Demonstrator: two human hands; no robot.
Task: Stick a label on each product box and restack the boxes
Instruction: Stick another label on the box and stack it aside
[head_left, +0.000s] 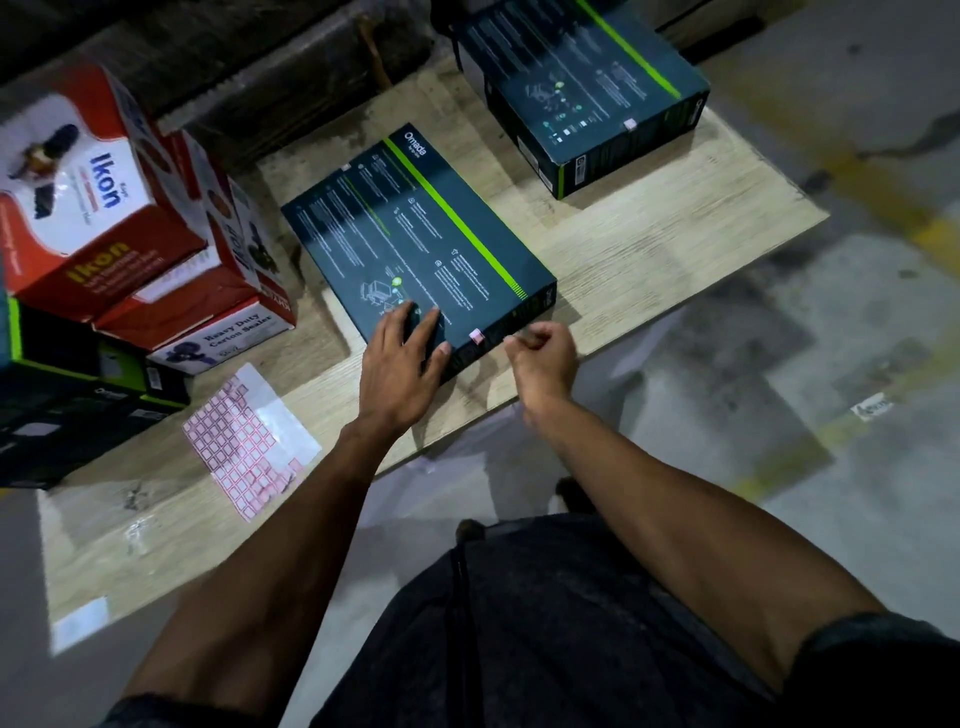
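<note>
A flat dark teal box with a green stripe (415, 234) lies on the wooden board (649, 249) in the middle of the view. A small pink label (476, 336) is stuck at the box's near corner. My left hand (400, 358) rests on the near end of the box with its fingers spread flat. My right hand (545, 358) hovers just right of that corner, fingers loosely curled, holding nothing that I can see. A sheet of pink labels (244, 441) lies on the board at the left.
A stack of similar dark boxes (587, 88) stands at the back right, with a label on its near edge. Red and white cartons (104, 208) are piled at the left above more dark boxes (62, 410). Concrete floor (779, 389) lies to the right.
</note>
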